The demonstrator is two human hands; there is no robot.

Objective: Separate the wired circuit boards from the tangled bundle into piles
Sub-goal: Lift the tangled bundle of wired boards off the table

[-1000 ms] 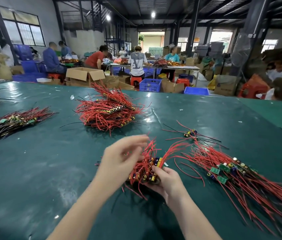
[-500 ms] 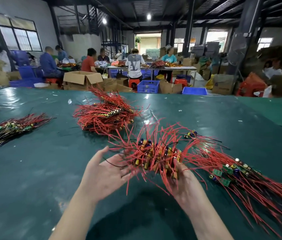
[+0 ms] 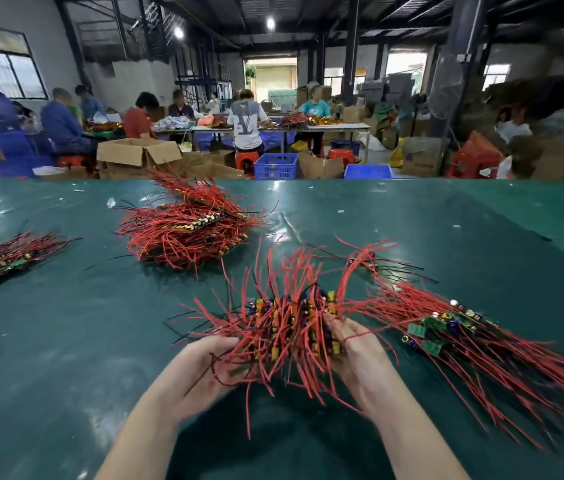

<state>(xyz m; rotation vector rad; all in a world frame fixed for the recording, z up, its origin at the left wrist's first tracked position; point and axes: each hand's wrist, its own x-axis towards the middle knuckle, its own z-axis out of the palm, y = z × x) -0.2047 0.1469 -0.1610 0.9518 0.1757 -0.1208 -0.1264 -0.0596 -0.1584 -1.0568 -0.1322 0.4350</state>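
Hands, left [image 3: 204, 368] and right [image 3: 353, 348], each had a grip on bundle [image 3: 287, 327] mid-separation; next needs boards teased free

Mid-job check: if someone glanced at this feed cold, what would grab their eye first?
The spiky clump of red-wired boards held up between the left hand and right hand, near the table's front edge. Next, the big red pile behind it on the green table, and the long spread of wired boards on the right.
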